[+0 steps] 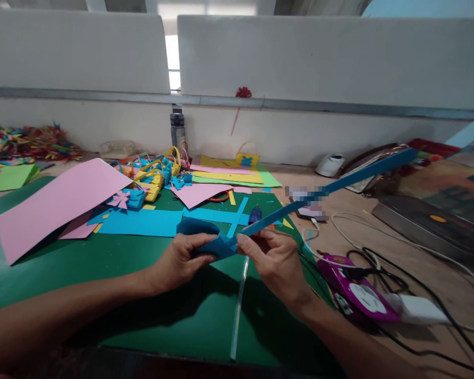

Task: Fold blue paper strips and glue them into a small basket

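Observation:
Above the green mat (150,305), my left hand (181,260) pinches a folded blue paper piece (199,227), shaped like a small box or basket. My right hand (274,258) grips the near end of a long blue paper strip (324,188) between thumb and fingers. That strip meets the side of the folded piece and slants up to the right. Flat blue paper (142,223) lies behind my left hand. A narrower blue strip (237,216) rests just behind the folded piece. Beneath my right hand is a clear glue stick (239,310), its upper end hidden.
Pink sheets (63,205) lie at left, beside small yellow and blue paper baskets (152,181). Red-handled scissors (220,198) are partly covered by pink paper. At right are a purple power strip (359,289), looping cables, a phone (306,208) and a dark case (422,226).

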The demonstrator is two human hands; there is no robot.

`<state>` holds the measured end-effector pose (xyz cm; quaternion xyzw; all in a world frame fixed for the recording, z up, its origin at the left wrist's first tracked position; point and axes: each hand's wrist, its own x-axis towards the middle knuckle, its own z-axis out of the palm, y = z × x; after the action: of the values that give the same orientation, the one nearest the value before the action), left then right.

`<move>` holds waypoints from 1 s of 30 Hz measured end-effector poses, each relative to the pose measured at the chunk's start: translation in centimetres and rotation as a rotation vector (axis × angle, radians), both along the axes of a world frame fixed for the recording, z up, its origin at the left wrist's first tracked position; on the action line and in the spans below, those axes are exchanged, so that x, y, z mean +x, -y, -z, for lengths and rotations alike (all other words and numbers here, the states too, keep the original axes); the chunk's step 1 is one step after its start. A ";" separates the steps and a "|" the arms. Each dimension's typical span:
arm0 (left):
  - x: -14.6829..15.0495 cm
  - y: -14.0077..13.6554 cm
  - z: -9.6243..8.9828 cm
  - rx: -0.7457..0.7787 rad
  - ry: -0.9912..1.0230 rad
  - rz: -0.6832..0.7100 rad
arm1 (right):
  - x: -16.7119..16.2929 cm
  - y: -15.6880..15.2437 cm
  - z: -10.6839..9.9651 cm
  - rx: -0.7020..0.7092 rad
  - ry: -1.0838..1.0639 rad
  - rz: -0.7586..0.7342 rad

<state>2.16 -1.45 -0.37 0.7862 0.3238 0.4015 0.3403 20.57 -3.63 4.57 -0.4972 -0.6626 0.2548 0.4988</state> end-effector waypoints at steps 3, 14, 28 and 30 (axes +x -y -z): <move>-0.2 -0.1 0.8 0.107 -0.020 -0.075 | 0.1 -0.1 0.1 0.000 0.006 -0.005; -0.2 -0.1 0.9 0.147 0.035 0.044 | 0.0 -0.1 0.0 -0.061 -0.049 -0.044; -0.2 -0.1 0.1 0.185 -0.038 0.091 | -0.1 -0.2 0.2 -0.107 -0.103 -0.085; -0.1 -0.1 0.3 0.175 -0.023 0.072 | -0.1 -0.2 0.2 -0.133 -0.127 -0.079</move>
<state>2.03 -1.31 -0.65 0.8287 0.2627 0.4068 0.2808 20.46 -3.44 4.32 -0.4854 -0.6304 0.3488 0.4953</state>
